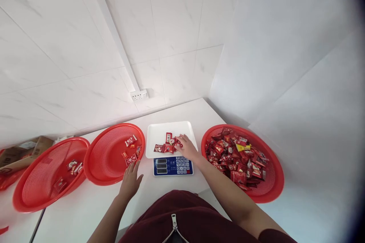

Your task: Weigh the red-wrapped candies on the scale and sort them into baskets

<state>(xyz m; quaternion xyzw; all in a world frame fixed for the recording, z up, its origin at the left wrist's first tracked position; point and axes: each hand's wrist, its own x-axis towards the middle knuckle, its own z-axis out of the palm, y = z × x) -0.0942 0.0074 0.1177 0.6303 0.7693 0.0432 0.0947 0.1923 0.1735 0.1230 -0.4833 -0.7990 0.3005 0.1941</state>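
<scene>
On the tray [155, 131], candies [169, 148] cluster crosswise, just left of the right hand [186, 148], the nearer one: fingers part-spread, grip can't tell. Left hand [131, 182] loosely spread by the basket [104, 152].

Looks like we're at a small candy packing or weighing station, judging by the digital scale [173, 166] and red plastic baskets [107, 159] of wrapped sweets [238, 177].
</scene>
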